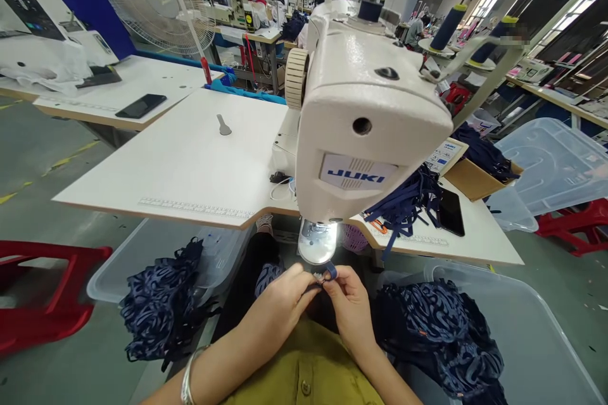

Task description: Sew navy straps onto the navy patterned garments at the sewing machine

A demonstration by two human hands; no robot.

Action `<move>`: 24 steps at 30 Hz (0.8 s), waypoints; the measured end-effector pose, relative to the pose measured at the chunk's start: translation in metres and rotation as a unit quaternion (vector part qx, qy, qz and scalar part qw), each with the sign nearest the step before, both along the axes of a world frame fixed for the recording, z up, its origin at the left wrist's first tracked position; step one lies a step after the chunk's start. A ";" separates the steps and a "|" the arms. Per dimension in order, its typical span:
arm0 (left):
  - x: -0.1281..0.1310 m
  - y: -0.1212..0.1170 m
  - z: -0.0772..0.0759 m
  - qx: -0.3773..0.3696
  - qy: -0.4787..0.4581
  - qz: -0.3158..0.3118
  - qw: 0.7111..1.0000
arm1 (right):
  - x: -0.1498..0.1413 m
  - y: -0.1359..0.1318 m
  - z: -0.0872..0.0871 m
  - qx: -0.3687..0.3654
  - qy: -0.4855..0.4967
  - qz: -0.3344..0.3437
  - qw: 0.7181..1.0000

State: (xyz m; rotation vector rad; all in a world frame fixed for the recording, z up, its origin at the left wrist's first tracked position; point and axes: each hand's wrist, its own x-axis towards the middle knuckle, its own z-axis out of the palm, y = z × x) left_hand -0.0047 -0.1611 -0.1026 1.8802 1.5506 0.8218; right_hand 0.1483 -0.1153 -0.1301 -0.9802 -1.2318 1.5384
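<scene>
My left hand (284,294) and my right hand (350,305) meet just below the lit needle area of a white JUKI sewing machine (370,120). Both are closed, fingertips pinching a narrow navy strap (331,271) that loops up between them. Where the strap ends under my fingers is hidden. Beside my left hand, over my lap, shows a bit of patterned navy fabric (268,278); I cannot tell if it joins the strap. A bundle of loose navy straps (408,199) lies on the table to the machine's right.
Patterned navy garments are heaped on both sides, a left pile (164,304) and a right pile (441,329) in a clear plastic bin (536,335). A phone (450,212) lies beside the straps. On the white tabletop (190,158) rests a small grey metal piece (223,126). A red stool (47,291) stands left.
</scene>
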 end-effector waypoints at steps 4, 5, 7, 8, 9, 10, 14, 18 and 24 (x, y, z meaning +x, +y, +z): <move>0.000 -0.001 0.000 0.038 -0.013 -0.004 0.999 | -0.001 -0.003 -0.006 0.002 0.020 -0.010 1.000; 0.000 0.000 0.000 0.040 -0.020 0.000 0.999 | 0.000 -0.003 -0.007 0.001 0.030 -0.008 1.000; 0.000 -0.001 -0.001 0.048 -0.023 0.008 0.999 | 0.000 -0.003 -0.008 -0.007 0.056 0.006 0.998; 0.000 -0.001 0.000 0.059 -0.010 0.008 0.998 | 0.001 -0.002 -0.008 -0.013 0.070 0.023 0.997; 0.001 -0.001 0.000 0.076 0.013 0.007 0.997 | 0.002 -0.001 -0.008 -0.020 0.083 0.045 0.995; 0.001 -0.001 0.001 0.102 0.044 0.003 0.994 | 0.003 0.000 -0.007 -0.025 0.091 0.070 0.993; 0.003 -0.002 0.004 0.217 0.161 -0.009 0.963 | 0.006 0.003 -0.007 -0.012 0.087 0.104 0.991; 0.007 -0.003 0.008 0.266 0.213 0.003 0.940 | 0.006 -0.002 -0.015 0.063 0.098 0.033 0.993; 0.010 -0.003 0.011 0.277 0.225 0.009 0.934 | 0.004 -0.005 -0.015 0.177 0.101 -0.014 0.979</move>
